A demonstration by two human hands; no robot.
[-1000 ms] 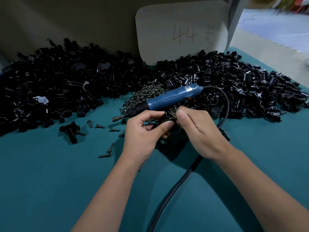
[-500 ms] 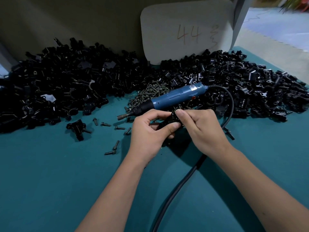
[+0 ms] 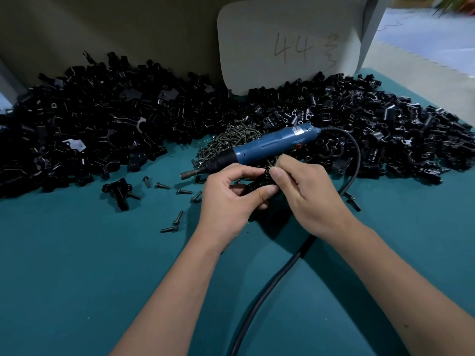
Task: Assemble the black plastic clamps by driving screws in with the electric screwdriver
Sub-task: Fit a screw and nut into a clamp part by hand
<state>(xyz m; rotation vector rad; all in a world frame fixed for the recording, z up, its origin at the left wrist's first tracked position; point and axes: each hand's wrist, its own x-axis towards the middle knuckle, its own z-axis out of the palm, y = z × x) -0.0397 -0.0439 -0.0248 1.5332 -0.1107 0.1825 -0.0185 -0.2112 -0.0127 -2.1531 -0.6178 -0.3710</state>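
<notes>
Clamp [image 3: 259, 185] sits pinched between left hand [image 3: 228, 201] and right hand [image 3: 308, 196].

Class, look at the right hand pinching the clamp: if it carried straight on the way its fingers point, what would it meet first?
Probably the blue electric screwdriver, lying just beyond the right hand and clamp; depth is uncertain.

Both forearms converge forward. Left hand [image 3: 232, 199]: fingers curled, thumb and index pinching. Right hand [image 3: 305, 194]: fingers curled, thumb and index fingertips pinched, meeting the left fingertips.
</notes>
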